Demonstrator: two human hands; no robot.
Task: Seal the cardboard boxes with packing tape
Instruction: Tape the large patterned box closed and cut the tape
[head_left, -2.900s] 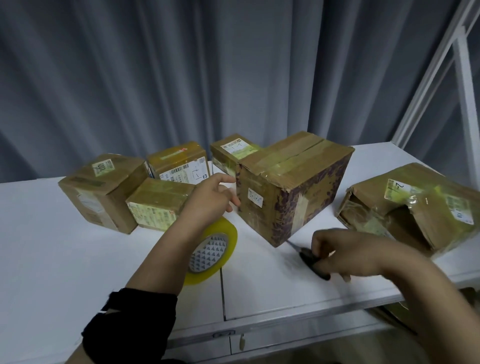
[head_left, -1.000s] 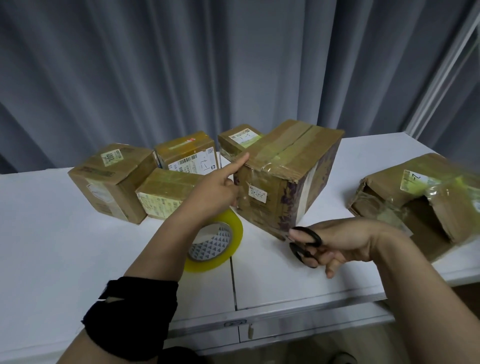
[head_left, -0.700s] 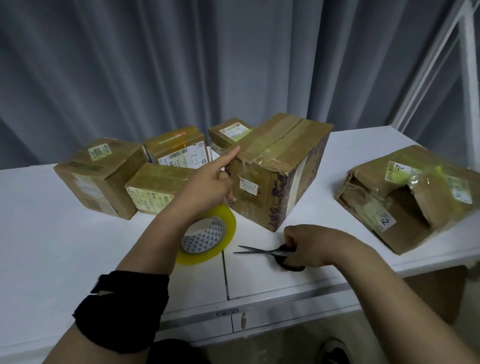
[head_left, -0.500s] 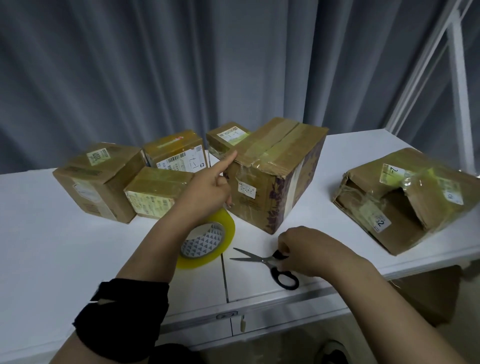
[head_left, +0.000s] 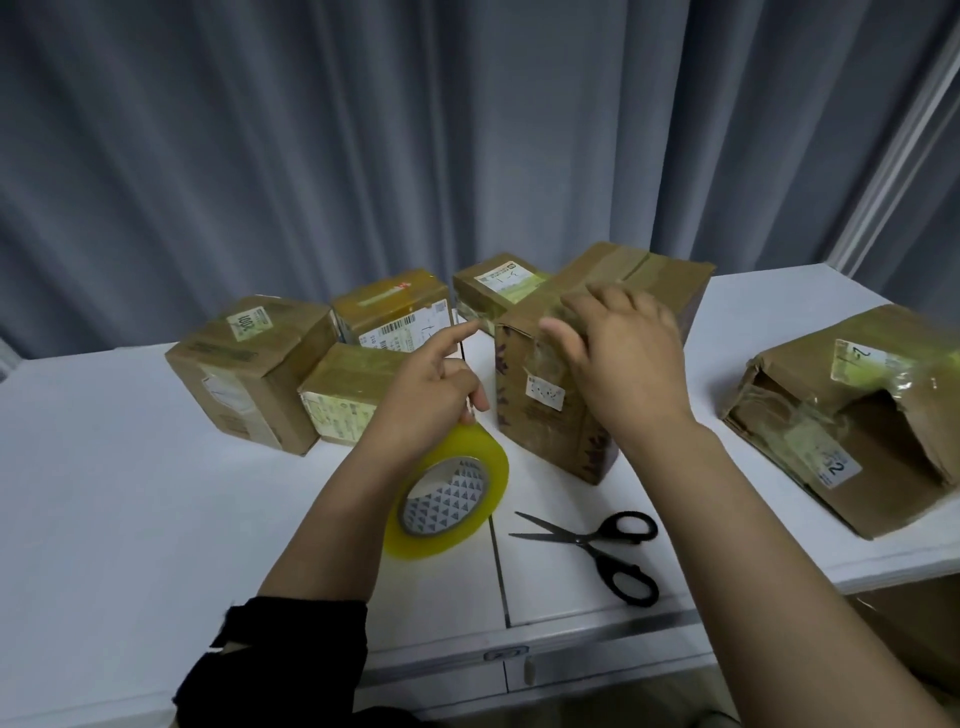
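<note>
The big box (head_left: 545, 431) sits mid-counter (head_left: 130, 493), just beyond the scissors, with shiny tape over its top and, I think, down the near face. Right grip (head_left: 623, 358) is spread flat and holding nothing, pressed on the top near edge, so it looks like smoothing the cut end down. I'd rub from the edge downward with firm pressure so no bubbles or loose tail are left, and keep the box from sliding. Left grip (head_left: 431, 395) pinches the tape roll (head_left: 452, 499) just left of the box, index finger poking toward the corner. Half a second back the right one was on the scissors (head_left: 597, 545). Now they lie alone on the near counter, blades parted. The torn box (head_left: 857, 467) at right looks unsealed.
</note>
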